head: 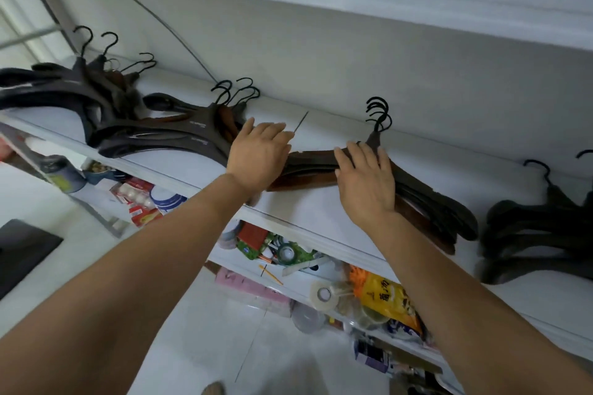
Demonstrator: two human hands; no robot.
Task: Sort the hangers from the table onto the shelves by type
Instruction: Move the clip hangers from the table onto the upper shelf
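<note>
The stack of brown wooden hangers lies flat on the white upper shelf, in the middle of the frame. Its black hooks are bunched together and point toward the wall. One arm of the stack runs left and the other slopes down toward the right.

The left hand lies palm down over the left end of the stack, its fingers extended and close together, gripping nothing. The right hand presses flat on the stack just below the hooks, its fingers spread and straight. The two hands are apart, with bare brown wood showing between them.

Left of the left hand, a pile of dark grey hangers sits on the same shelf, touching or nearly touching the brown stack behind that hand. A second dark pile fills the upper left of the frame, hooks upright. At the right edge lies a separate heap of black hangers, set apart from the brown ones.

A thin cable runs diagonally down the wall behind the shelf.

On the lower shelf under the arms lies clutter: a red box, a roll of clear tape, a yellow packet and a pink box.
</note>
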